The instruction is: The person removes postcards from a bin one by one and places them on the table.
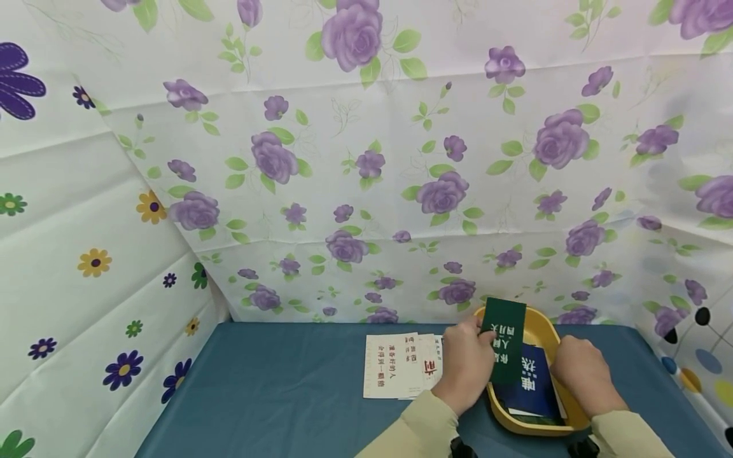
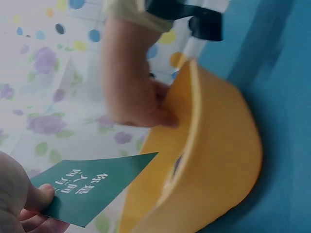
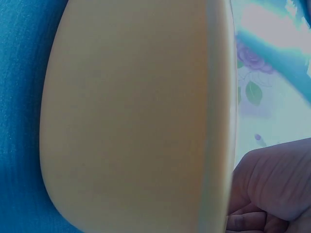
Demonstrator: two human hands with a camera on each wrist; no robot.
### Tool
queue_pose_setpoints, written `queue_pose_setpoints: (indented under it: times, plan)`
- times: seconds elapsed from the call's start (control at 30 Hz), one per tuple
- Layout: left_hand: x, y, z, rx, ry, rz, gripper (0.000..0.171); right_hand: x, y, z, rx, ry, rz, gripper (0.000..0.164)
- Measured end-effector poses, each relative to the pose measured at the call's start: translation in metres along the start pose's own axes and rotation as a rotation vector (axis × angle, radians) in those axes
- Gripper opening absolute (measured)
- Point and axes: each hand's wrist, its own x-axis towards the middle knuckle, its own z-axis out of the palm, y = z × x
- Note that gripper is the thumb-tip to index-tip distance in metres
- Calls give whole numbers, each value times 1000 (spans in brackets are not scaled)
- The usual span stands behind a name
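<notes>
My left hand [image 1: 465,362] pinches a dark green card [image 1: 506,318] with white characters between thumb and fingers, above the left side of a yellow plastic basin [image 1: 527,428]. In the left wrist view the green card [image 2: 80,187] tilts toward the basin's rim. At the basin's right side is my right hand [image 1: 586,372], bent over the rim with its fingers reaching down inside. The right wrist view has this hand [image 3: 272,184] beyond the rim, fingers curled; I cannot tell whether they grip anything. A dark blue card [image 1: 532,375] with white characters lies in the basin on other cards.
Left of the basin, cream cards [image 1: 392,366] with red and dark characters lie overlapping on the blue-green tablecloth [image 1: 275,388]. Behind the table hangs a white curtain [image 1: 401,273] with purple flowers. Another flowered sheet [image 1: 86,318] closes off the left side.
</notes>
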Motion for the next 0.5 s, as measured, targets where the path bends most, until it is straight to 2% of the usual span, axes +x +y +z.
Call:
queue_pose_setpoints:
  times: [0.13, 0.33, 0.5]
  plan:
    - [8, -4, -16, 6, 52, 29, 11, -1, 0, 0, 9, 5, 2, 14]
    - [14, -12, -43, -33, 80, 11, 18, -1, -1, 0, 14, 1, -2, 14]
    - [17, -19, -65, -5, 111, -2, 17, -2, -1, -1, 17, -4, 2, 14]
